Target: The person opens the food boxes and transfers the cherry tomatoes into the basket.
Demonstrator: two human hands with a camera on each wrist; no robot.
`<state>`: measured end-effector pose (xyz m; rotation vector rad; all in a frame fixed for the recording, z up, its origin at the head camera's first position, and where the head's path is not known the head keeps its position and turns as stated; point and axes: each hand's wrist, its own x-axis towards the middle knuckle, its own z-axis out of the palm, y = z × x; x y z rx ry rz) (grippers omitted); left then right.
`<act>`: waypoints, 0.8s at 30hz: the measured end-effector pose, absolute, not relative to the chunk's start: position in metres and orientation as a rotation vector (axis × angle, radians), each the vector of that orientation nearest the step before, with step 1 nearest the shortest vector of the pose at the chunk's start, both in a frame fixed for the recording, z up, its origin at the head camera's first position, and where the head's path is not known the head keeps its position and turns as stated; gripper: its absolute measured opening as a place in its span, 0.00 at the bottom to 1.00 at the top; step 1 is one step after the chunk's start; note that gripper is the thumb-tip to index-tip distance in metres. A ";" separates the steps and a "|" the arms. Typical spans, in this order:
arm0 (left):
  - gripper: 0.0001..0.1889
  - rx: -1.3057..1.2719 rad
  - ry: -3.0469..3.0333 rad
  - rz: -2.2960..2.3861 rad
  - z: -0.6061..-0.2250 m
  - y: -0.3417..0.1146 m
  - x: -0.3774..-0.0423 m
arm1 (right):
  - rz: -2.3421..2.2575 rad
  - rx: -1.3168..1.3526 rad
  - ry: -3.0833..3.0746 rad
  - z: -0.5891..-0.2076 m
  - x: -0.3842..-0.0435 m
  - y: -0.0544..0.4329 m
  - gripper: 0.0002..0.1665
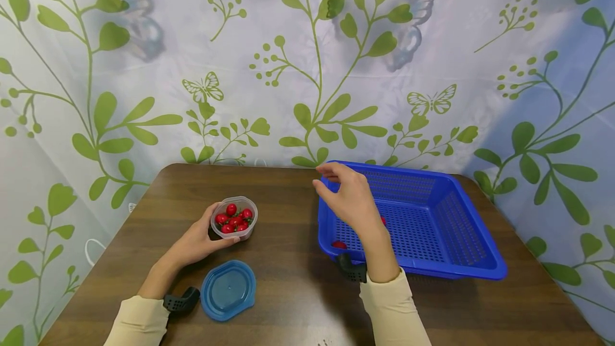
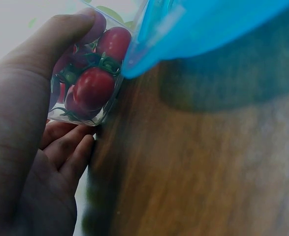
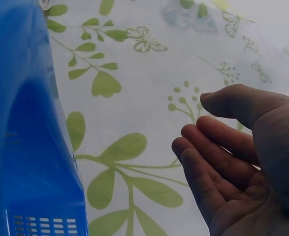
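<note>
My left hand [image 1: 197, 238] grips a small clear plastic container [image 1: 248, 232] at the left of the table, thumb on the near side. Red cherry tomatoes [image 1: 235, 221] with green stems fill it; the left wrist view shows the tomatoes [image 2: 94, 88] through its wall. Over the left side of a blue plastic basket [image 1: 473, 228], my right hand [image 1: 353, 199] hovers with loosely bent fingers. Nothing lies between the fingers and thumb in the right wrist view [image 3: 233, 152]. A red tomato [image 1: 339, 244] lies in the basket's near left corner; another [image 1: 383, 220] is mostly hidden by my right arm.
A translucent blue lid [image 1: 228, 290] lies on the brown wooden table [image 1: 288, 276], near my left wrist. Black bands [image 1: 181, 300] sit on both wrists. Behind the table hangs a white curtain [image 1: 269, 9] with green leaves and butterflies.
</note>
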<state>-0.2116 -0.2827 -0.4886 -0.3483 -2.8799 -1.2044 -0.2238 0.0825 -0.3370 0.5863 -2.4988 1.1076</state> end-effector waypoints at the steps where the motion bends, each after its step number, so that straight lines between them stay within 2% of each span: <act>1: 0.56 -0.350 -2.878 -1.206 -0.489 -0.283 -0.212 | 1.107 0.593 -2.498 -0.337 -0.224 0.080 0.17; 24: 0.55 -0.361 -2.859 -1.210 -0.488 -0.283 -0.211 | 1.145 0.674 -2.550 -0.346 -0.221 0.034 0.17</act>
